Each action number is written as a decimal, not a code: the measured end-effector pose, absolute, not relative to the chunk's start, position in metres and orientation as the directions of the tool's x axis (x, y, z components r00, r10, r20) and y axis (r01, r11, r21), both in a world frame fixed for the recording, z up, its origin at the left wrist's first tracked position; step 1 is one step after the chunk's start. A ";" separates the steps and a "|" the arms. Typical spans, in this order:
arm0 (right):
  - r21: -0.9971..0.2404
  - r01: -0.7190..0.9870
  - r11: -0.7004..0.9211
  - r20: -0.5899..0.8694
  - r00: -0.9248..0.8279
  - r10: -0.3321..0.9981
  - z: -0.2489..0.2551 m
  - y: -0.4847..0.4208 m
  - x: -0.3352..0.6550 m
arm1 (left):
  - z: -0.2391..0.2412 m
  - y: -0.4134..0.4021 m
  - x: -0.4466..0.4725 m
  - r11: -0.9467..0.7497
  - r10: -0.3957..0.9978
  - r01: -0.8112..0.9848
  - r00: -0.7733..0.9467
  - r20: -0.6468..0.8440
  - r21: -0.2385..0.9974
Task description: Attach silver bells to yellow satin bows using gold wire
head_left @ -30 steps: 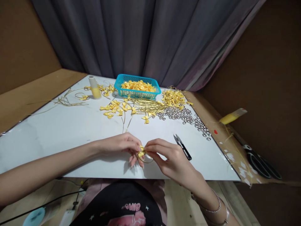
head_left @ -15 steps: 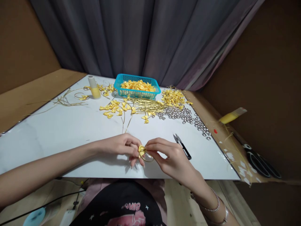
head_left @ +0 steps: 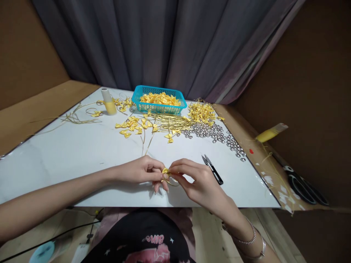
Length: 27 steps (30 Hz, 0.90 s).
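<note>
Both hands meet near the front edge of the white table. My left hand and my right hand pinch a small yellow ribbon bow between their fingertips. A thin gold cord loop hangs from the bow and curls under my right fingers. Black thread snips lie just right of my right hand.
A blue basket of yellow bows stands at the back. Loose bows, gold cords and silver bells lie spread before it. A yellow spool stands back left. Scissors and a yellow tube lie on the brown ledge at right.
Both hands stay pinched on the bow; the fingers have shifted slightly, turning the bow and drawing the cord loop tighter. The view has drifted a little.
</note>
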State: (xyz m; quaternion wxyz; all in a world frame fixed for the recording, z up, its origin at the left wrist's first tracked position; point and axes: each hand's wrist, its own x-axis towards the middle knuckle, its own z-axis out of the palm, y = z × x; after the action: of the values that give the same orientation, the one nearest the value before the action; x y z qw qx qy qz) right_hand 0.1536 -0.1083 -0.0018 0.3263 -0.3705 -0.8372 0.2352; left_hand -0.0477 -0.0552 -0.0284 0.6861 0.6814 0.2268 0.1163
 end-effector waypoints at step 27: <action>-0.679 0.450 0.581 0.356 -0.490 0.796 -0.002 -0.107 0.153 | -0.026 -0.057 -0.047 0.057 0.466 0.146 0.871 -0.155 0.988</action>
State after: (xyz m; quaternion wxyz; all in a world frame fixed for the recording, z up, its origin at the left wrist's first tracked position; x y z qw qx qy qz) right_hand 0.1535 -0.1073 -0.0021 0.3348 -0.3780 -0.8236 0.2583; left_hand -0.0469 -0.0571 -0.0259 0.6908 0.6769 0.2261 0.1160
